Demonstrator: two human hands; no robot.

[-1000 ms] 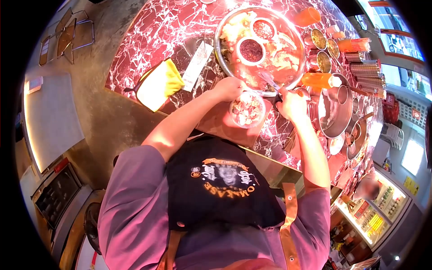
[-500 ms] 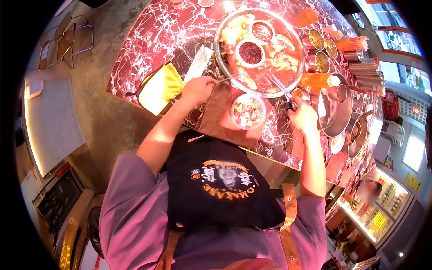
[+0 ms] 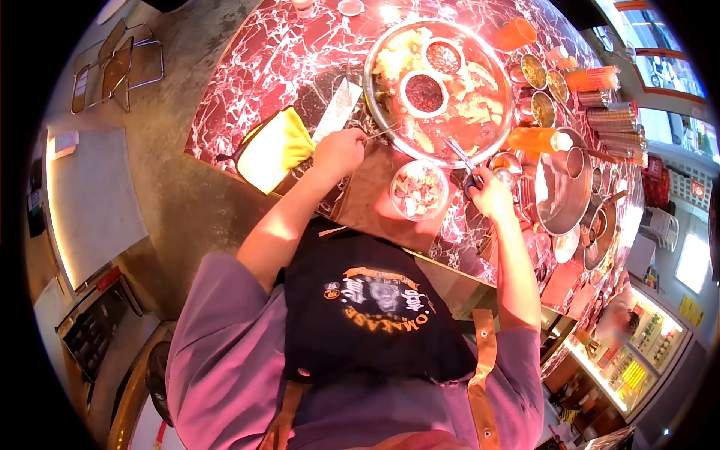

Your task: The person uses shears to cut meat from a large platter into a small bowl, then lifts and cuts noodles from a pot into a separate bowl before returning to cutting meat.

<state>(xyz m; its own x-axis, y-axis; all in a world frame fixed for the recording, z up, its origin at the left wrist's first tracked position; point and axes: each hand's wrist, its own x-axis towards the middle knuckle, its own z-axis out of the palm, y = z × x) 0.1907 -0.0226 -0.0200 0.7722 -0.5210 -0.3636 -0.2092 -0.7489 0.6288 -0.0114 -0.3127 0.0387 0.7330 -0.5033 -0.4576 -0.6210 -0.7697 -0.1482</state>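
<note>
My left hand is closed around a thin metal utensil; its exact kind is too small to make out. Its tip reaches over the near left rim of a large round tray of light and reddish food pieces. In my right hand are scissors with dark handles, their blades pointing into the tray's near side. Inside the tray stand a bowl of dark red contents and a smaller bowl of red contents. Between my hands, a clear bowl holds chopped pieces.
Left of my left hand lie a yellow cloth and a pale flat object. Orange-filled bottles, metal cups and pans crowd the table's right side. Folding chairs stand far left; another person is at lower right.
My right hand and the scissors have shifted left and slightly back toward me. The utensil in my left hand reaches a little farther over the tray. The whole view has shifted slightly.
</note>
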